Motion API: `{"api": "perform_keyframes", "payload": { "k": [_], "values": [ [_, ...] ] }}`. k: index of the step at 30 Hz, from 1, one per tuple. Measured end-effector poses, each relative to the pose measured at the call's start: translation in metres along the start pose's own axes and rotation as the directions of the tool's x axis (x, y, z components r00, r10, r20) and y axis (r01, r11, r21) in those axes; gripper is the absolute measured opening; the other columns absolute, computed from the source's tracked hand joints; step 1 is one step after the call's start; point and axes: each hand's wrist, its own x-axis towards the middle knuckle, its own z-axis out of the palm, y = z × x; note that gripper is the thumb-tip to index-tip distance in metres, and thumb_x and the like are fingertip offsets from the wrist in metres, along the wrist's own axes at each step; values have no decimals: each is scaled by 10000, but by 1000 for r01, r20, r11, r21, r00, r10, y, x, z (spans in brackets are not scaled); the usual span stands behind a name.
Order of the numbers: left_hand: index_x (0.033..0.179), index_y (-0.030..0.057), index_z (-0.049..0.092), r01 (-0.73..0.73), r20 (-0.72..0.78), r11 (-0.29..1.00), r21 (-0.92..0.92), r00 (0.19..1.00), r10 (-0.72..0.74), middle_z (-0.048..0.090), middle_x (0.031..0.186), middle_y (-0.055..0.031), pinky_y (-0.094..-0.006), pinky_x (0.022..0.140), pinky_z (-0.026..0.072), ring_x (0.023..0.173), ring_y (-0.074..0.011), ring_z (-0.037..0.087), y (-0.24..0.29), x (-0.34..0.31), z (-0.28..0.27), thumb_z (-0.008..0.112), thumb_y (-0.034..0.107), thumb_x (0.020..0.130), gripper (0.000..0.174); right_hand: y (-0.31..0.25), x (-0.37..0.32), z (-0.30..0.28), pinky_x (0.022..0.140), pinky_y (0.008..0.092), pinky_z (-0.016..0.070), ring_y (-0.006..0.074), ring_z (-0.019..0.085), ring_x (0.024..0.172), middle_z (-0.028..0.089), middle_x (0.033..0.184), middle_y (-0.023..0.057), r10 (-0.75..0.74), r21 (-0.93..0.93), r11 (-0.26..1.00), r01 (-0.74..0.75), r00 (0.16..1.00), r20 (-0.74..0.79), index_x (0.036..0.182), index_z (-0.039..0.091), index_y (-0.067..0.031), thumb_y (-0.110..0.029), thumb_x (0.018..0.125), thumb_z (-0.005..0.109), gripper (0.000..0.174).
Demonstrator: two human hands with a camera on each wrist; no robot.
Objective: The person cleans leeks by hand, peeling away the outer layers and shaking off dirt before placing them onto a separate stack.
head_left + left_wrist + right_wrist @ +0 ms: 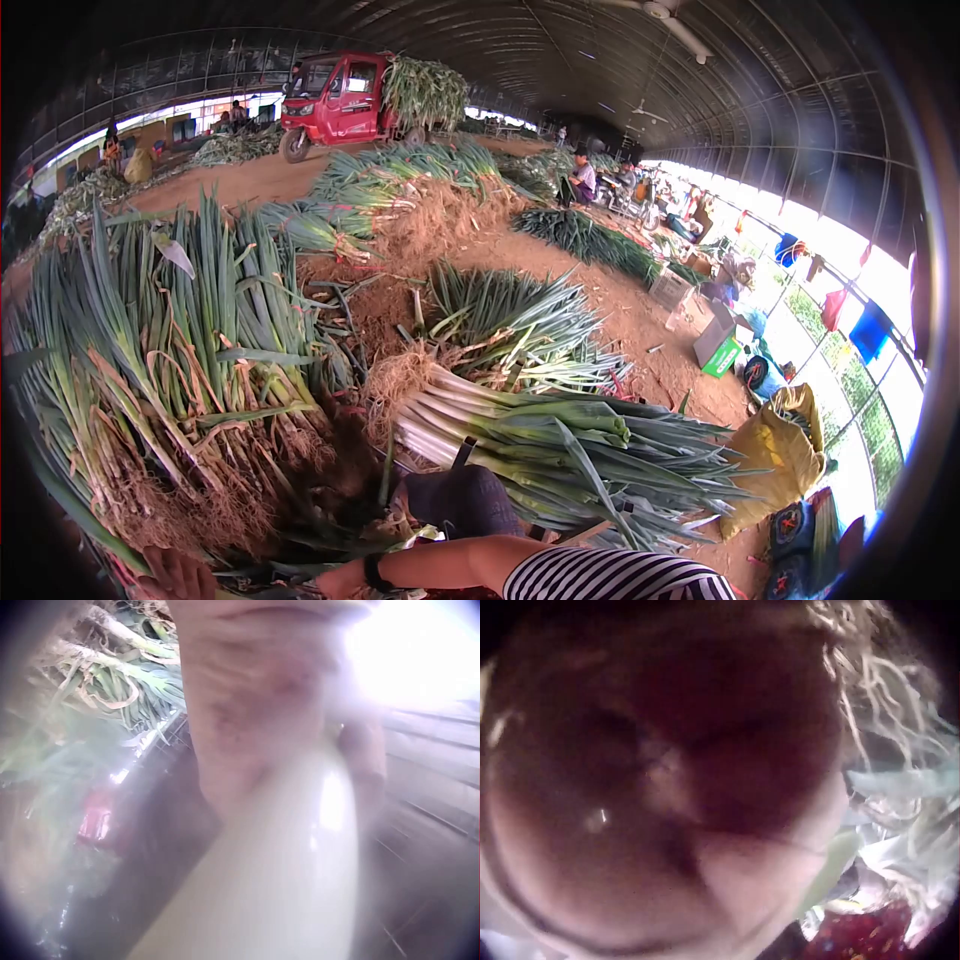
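Observation:
At the bottom left of the head view, my left hand is low beside the roots of an upright bundle of leeks. In the left wrist view that hand curls round a smooth white leek stalk, which runs blurred toward the camera. My right hand, below a dark wristband, is to its right, partly cut off by the frame's lower edge. The right wrist view is filled by the dark, blurred palm; its fingers cannot be made out. Pale roots and torn leaves show beside it.
A large leek bundle lies in front of me, with more piles behind it. Further off are a red three-wheeled truck loaded with leaves, seated people, an open carton and a yellow sack at right.

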Motion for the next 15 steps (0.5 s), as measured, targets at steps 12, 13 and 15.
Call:
{"api": "perform_keyframes", "payload": {
  "k": [12,13,15],
  "values": [
    [1284,43,399,36,-593,701,713,565,574,638,899,-76,-357,530,463,682,-291,592,46,-44,-31,487,360,871,528,-116,-70,-146,756,415,471,324,590,890,598,984,176,-224,-187,974,131,402,-888,1139,542,-85,-363,824,585,422],
    [1284,42,398,47,-583,684,728,566,582,636,894,-74,-356,529,463,678,-288,591,46,-42,-31,488,359,871,528,-132,-73,-146,770,412,462,314,591,871,588,971,190,-375,-351,927,135,367,-851,1180,511,-72,-338,816,593,458],
    [1283,39,398,69,-563,646,760,567,601,631,884,-70,-354,528,462,671,-282,587,45,-40,-31,491,357,870,529,-131,-60,-133,778,411,450,336,602,795,594,912,202,-493,-497,863,84,352,-796,1246,443,-57,-328,823,581,521]
  ]
}}
